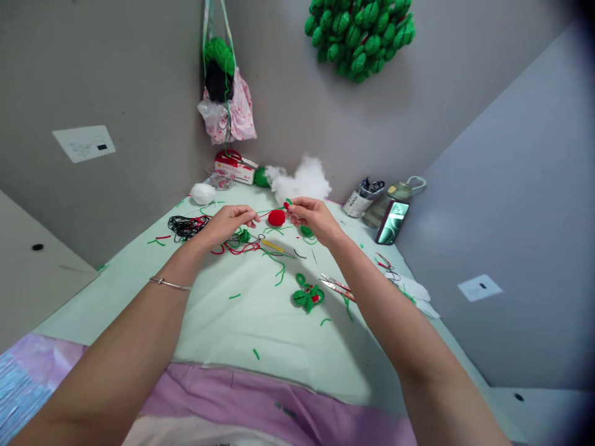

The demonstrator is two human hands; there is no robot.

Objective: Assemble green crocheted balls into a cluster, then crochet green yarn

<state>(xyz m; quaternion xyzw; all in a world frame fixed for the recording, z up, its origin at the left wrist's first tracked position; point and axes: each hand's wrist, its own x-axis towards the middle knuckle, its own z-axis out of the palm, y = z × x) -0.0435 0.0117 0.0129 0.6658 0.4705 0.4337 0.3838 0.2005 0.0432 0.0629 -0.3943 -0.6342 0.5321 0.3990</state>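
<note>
My right hand [315,218] pinches a small red and green crocheted piece [287,203] between thumb and fingertips. Thin red and green strands reach from that piece toward my left hand [232,223], whose fingers are closed, apparently on the yarn. Between the hands, on the table, sits a red yarn ball [276,218]. Below my left hand lie a yellow-handled crochet hook [273,246] and loose red yarn [242,249]. Nearer to me rests a green crocheted figure with red parts [307,296]. Scissors [335,287] lie partly hidden under my right forearm.
A black yarn tangle [183,228] and white yarn ball [203,194] lie left. White stuffing [304,179] and a red-white box [235,170] stand behind. At right are a pen cup [360,201], a bottle [400,189] and a propped phone [393,223]. Green crocheted pieces [360,37] hang above.
</note>
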